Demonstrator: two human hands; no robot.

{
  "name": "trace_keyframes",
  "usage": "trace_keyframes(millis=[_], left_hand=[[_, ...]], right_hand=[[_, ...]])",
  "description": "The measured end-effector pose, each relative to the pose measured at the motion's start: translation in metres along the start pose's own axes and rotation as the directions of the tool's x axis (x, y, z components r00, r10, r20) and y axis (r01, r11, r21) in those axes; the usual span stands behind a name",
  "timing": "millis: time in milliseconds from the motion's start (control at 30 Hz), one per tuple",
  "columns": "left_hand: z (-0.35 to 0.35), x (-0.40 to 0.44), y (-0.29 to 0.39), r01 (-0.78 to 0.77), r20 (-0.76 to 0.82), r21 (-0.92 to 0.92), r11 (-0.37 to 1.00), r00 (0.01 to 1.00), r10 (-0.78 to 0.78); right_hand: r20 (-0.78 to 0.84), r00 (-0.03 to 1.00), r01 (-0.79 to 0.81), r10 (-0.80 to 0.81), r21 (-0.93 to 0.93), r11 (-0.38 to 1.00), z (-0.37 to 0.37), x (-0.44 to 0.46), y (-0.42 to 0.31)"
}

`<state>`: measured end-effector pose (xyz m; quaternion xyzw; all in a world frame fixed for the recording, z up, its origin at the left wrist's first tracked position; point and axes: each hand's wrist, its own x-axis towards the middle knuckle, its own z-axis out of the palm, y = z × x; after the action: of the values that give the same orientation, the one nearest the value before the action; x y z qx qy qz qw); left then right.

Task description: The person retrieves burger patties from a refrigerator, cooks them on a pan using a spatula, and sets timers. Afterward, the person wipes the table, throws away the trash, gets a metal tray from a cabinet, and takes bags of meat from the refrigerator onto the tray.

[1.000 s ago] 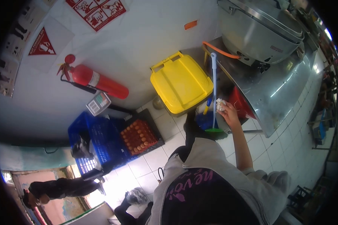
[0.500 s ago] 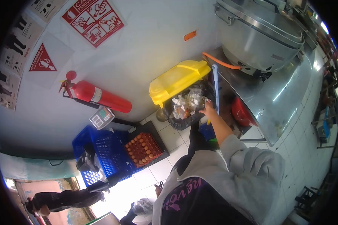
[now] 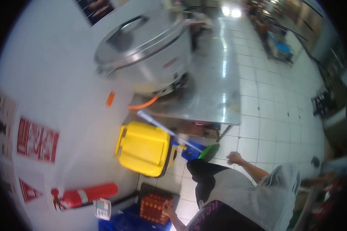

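My right hand (image 3: 234, 158) hangs in front of my body, apart from the bin, with its fingers loosely curled and nothing visible in them. Low in the view, my left hand (image 3: 167, 210) is blurred, its fingers seemingly apart and holding nothing I can see. It overlaps the right side of the tray of brown eggs (image 3: 150, 208), and I cannot tell whether it touches them. The bin's yellow lid (image 3: 142, 148) lies down over its top, hiding the contents.
A steel table (image 3: 210, 90) bears a large lidded metal cooker (image 3: 150, 63) with an orange hose (image 3: 144, 104). A pale handle (image 3: 169, 131) slants beside the bin. A red fire extinguisher (image 3: 90, 194), small scale (image 3: 102, 209) and blue crate (image 3: 127, 222) are at lower left.
The yellow lid has gone from raised to down over the bin. My right hand has left the bin's rubbish and drawn back. The view has swung right, and my left hand shows more fully.
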<state>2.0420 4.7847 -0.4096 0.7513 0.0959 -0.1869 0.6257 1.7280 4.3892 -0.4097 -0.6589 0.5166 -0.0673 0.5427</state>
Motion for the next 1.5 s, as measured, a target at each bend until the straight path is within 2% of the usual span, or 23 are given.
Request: trace_keyframes(millis=[67,133,200,300,333,400,467,500,567,633,667,700,733,767,800,867,933,1000,1067,1100,1133,1300,1500], left_hand=[[0.073,-0.025,0.088,0.148,0.077,0.073,0.986,0.985,-0.153],[0.135,-0.016,0.091,0.009,0.366,0.136,0.991,0.929,-0.059],[0.221,-0.082,0.155,-0.311,0.69,0.098,0.945,0.706,0.161],[0.361,-0.23,0.24,-0.589,0.879,-0.164,0.791,0.277,0.388],[0.399,-0.274,0.248,-0.704,0.871,-0.3,0.644,0.074,0.486],[0.468,-0.353,0.228,-0.704,0.814,-0.519,0.485,-0.234,0.531],[0.539,-0.394,0.164,-0.739,0.717,-0.662,0.123,-0.579,0.389],[0.573,-0.407,0.14,-0.709,0.7,-0.691,0.142,-0.607,0.377],[0.626,-0.429,0.103,-0.891,0.87,-0.447,0.083,-0.411,0.273],[0.692,-0.427,0.025,-0.83,0.98,0.136,0.541,0.032,-0.197],[0.702,-0.453,0.032,-0.831,0.978,0.123,0.543,0.009,-0.208],[0.708,-0.486,0.057,-0.396,0.851,0.432,0.81,-0.118,-0.512],[0.711,-0.514,0.082,0.103,0.66,0.727,0.679,-0.377,-0.65],[0.715,-0.538,0.094,0.015,0.716,0.428,0.904,-0.616,-0.329],[0.734,-0.558,0.101,-0.018,0.701,0.424,0.905,-0.626,-0.341],[0.78,-0.597,0.116,0.272,0.7,0.707,0.653,-0.405,-0.588],[0.826,-0.631,0.155,0.159,0.673,0.712,0.684,-0.435,-0.599],[0.879,-0.672,0.175,0.079,0.878,0.3,0.951,-0.413,-0.242],[0.944,-0.704,0.183,0.068,0.887,0.25,0.966,-0.416,-0.201],[0.979,-0.721,0.182,-0.07,0.861,0.193,0.979,-0.466,-0.203],[1.013,-0.738,0.181,-0.201,0.836,0.129,0.971,-0.505,-0.215],[1.156,-0.82,0.134,-0.439,0.779,0.15,0.886,-0.499,-0.379],[1.309,-0.871,-0.085,-0.707,0.558,-0.006,0.707,-0.589,-0.585]], right_hand=[[0.002,0.944,-0.315,0.329,0.294,0.903,-0.043,-0.036,-0.022],[0.039,0.943,-0.332,0.332,0.225,0.916,-0.083,-0.05,-0.046],[0.154,0.945,-0.307,0.289,0.109,0.946,-0.115,-0.06,-0.075],[0.075,0.995,0.019,-0.059,0.448,0.894,-0.135,-0.04,-0.059],[0.159,0.987,-0.116,0.037,0.528,0.841,-0.171,-0.066,-0.102],[0.091,0.993,-0.06,-0.075,0.939,0.34,-0.214,-0.07,-0.105],[0.03,0.907,-0.083,-0.419,0.991,-0.109,-0.29,-0.083,-0.095],[-0.225,0.966,0.23,-0.13,0.973,0.025,-0.311,-0.081,-0.066],[-0.438,0.898,0.434,0.035,0.897,0.081,-0.377,-0.124,-0.078],[-0.73,0.679,0.661,0.082,0.656,0.366,-0.429,-0.152,-0.099],[-0.742,0.664,0.667,0.098,0.646,0.371,-0.446,-0.149,-0.091],[-0.829,0.552,0.552,-0.088,0.283,0.784,-0.463,-0.141,-0.078],[-0.807,0.504,0.287,-0.307,-0.179,0.941,-0.477,-0.131,-0.061],[-0.772,0.477,0.311,-0.42,-0.298,0.902,-0.486,-0.115,-0.04],[-0.793,0.45,0.314,-0.412,-0.291,0.904,-0.503,-0.098,-0.015],[-0.776,0.588,0.281,-0.23,-0.07,0.957,-0.546,-0.075,0.048],[-0.827,0.56,0.02,-0.042,-0.037,0.999,-0.593,-0.052,0.122],[-0.839,0.508,-0.213,0.197,0.1,0.972,-0.62,-0.041,0.218],[-0.51,0.512,-0.543,0.691,0.431,0.721,-0.627,-0.061,0.323],[-0.519,0.36,-0.671,0.775,0.434,0.602,-0.587,-0.052,0.437],[-0.46,0.216,-0.761,0.862,0.473,0.443,-0.584,-0.078,0.444],[-0.254,0.186,-0.774,0.949,0.557,0.3,-0.585,-0.157,0.478],[-0.206,0.169,-0.69,0.964,0.673,0.265,-0.677,-0.127,0.5]])
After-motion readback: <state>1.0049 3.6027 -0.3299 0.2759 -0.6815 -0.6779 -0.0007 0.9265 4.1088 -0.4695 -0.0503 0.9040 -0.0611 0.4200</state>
